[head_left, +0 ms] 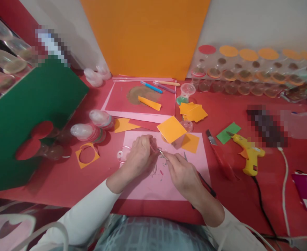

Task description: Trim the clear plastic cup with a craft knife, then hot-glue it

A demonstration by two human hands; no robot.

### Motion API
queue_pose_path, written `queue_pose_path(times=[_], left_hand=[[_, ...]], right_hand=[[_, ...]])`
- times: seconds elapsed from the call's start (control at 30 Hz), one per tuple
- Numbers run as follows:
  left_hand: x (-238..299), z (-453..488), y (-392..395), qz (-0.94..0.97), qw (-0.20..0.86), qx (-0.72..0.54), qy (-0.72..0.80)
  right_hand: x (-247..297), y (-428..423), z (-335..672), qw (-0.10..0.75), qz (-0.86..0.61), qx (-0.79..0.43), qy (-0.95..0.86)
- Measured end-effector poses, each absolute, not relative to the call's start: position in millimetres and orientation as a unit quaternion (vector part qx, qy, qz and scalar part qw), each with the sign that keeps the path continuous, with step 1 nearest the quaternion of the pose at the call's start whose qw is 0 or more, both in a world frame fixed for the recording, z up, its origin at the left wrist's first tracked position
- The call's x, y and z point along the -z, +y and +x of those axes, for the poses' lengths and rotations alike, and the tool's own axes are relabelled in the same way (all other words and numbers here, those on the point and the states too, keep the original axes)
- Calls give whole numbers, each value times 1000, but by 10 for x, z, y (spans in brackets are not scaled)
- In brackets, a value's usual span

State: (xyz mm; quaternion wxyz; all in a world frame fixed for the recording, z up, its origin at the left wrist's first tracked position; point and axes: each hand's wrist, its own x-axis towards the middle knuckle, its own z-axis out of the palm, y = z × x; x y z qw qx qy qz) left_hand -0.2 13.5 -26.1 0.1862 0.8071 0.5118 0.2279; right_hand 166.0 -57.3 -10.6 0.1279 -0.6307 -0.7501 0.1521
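Over a pink sheet [143,190], my left hand [140,155] is closed around a small reddish piece, mostly hidden by the fingers. My right hand [183,172] pinches a thin metal-tipped tool [161,151], its tip meeting that piece. Small scraps [161,172] lie on the sheet beneath both hands. Left of my left hand is a clear plastic ring-shaped piece [121,155]. Beyond the hands are a yellow-orange paper square [172,129] and another orange square [191,143]. A black-handled tool [207,184], partly covered by my right forearm, lies beside it.
Right are a red-handled cutter [223,158], green paper [228,132] and a yellow glue gun [250,153] with its cord. Stacked plastic cups [87,132] and a cut-out orange frame [87,156] stand left, near a green board [38,115]. Markers [152,87] lie behind.
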Motion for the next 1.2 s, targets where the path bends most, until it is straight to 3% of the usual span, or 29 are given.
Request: queue_pose_path(times=[0.9, 1.2], left_hand=[[266, 1, 159, 812, 189, -208, 511], [253, 11, 147, 810, 190, -210, 513]], right_hand=[[143, -576, 1588, 107, -633, -109, -759], [44, -523, 1572, 61, -652, -165, -738]])
